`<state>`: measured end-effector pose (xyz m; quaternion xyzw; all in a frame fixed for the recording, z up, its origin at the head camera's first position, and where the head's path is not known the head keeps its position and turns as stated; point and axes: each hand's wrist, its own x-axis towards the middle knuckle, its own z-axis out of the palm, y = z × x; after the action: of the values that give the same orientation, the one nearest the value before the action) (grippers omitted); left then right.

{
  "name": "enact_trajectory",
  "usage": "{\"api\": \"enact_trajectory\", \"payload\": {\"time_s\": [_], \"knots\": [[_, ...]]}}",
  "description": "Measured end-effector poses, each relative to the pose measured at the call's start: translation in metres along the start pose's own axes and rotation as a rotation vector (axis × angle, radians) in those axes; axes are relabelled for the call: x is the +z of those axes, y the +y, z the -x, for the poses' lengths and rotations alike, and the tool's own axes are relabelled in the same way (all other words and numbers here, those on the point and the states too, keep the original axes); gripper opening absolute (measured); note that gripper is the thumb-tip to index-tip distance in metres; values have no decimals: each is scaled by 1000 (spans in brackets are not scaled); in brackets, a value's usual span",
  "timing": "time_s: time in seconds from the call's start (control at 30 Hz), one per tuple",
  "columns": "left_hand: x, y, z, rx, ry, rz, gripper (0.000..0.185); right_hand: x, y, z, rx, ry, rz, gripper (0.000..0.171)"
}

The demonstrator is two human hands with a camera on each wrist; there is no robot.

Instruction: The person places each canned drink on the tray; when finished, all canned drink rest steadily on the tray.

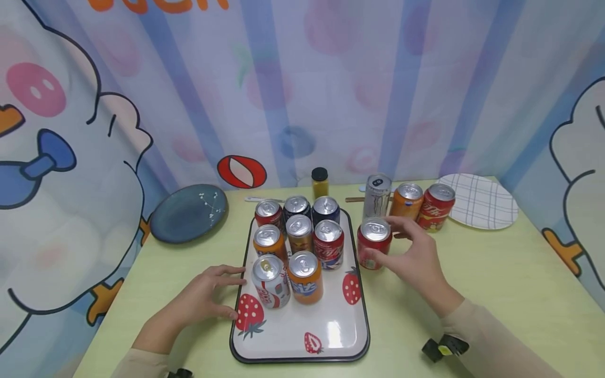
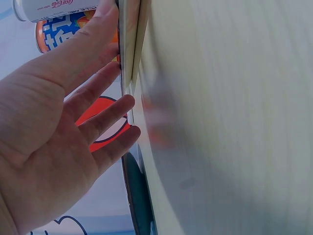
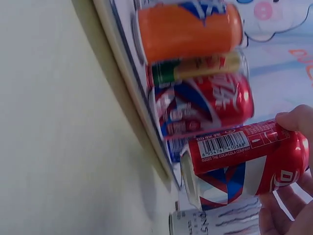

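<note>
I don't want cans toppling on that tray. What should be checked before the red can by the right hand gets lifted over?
1. Right hand has hold of the red can: ok, its fingers curl round it.
2. Red can upright on the table: ok.
3. Left hand steadies the tray: ok, flat at its left edge.
4. Free room on the tray: ok, front and right side bare.
5. Cans on the tray upright: ok.

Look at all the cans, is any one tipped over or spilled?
No, nothing stands out. Every can on the tray stands upright, and so does the red can gripped by the right hand beside it. No spill shows.
</note>
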<state>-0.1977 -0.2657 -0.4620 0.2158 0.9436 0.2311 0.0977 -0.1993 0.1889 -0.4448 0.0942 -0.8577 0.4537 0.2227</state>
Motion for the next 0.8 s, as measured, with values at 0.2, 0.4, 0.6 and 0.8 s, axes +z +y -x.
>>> {"api": "enact_trajectory", "payload": {"time_s": [0.2, 0.4, 0.6, 0.8], "knots": [[0, -1, 0, 10, 0, 4, 69, 3, -17, 21, -66, -69, -51, 67], [-1, -1, 0, 1, -1, -4, 68, 17, -24, 32, -61, -157, -98, 68], [-1, -1, 0, 3, -3, -1, 68, 32, -26, 35, -63, -236, -145, 68], [-1, 0, 1, 12, -4, -3, 68, 38, -26, 35, -50, -249, -151, 68]]}}
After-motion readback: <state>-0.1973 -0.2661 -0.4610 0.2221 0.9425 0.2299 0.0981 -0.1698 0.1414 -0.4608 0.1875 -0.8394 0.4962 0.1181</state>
